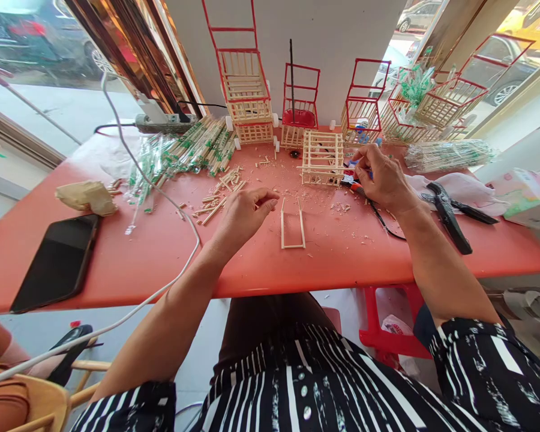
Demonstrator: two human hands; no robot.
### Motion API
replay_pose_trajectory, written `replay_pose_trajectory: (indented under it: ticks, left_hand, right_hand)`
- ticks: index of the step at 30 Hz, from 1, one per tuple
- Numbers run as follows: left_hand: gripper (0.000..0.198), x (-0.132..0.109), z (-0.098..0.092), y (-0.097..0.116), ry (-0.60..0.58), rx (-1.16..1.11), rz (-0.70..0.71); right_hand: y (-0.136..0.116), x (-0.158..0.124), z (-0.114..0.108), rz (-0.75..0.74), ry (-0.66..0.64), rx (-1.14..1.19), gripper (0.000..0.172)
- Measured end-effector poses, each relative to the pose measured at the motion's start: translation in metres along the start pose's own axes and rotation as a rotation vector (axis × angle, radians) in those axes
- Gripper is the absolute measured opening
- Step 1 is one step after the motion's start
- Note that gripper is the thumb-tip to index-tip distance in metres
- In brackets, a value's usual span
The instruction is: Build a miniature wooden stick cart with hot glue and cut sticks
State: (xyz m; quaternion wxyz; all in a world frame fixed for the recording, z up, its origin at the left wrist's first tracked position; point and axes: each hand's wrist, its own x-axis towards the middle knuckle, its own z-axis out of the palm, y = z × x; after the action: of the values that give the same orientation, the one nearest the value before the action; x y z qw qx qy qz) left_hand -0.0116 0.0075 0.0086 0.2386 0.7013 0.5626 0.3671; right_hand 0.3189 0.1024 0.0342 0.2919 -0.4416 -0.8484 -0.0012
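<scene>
My left hand (247, 213) is above the table, left of a small U-shaped wooden stick frame (293, 246); its thumb and fingers are slightly apart and hold nothing visible. The frame lies flat with its cross stick nearest me. My right hand (380, 180) is bent and closed, to the right of a small stick cage (323, 159); what its fingertips hold is too small to tell. Beside them lies an orange and black tool (356, 189), partly hidden. Cut sticks (222, 204) lie just behind my left hand.
Red-edged stick carts (247, 114) stand at the back by the wall. Wrapped stick bundles (198, 147) lie at the back left. A phone (56, 261) is at the left, and black pliers (450, 216) at the right. A white cable (162, 192) crosses the left side.
</scene>
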Motion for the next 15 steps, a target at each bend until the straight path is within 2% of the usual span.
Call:
replay_pose_trajectory:
  ticks: [15]
  left_hand:
    - [0.024,0.001,0.0022,-0.0044,0.028,0.008,0.014]
  right_hand:
    - [0.0017,0.0016,0.0032,-0.008,0.012,-0.019,0.024]
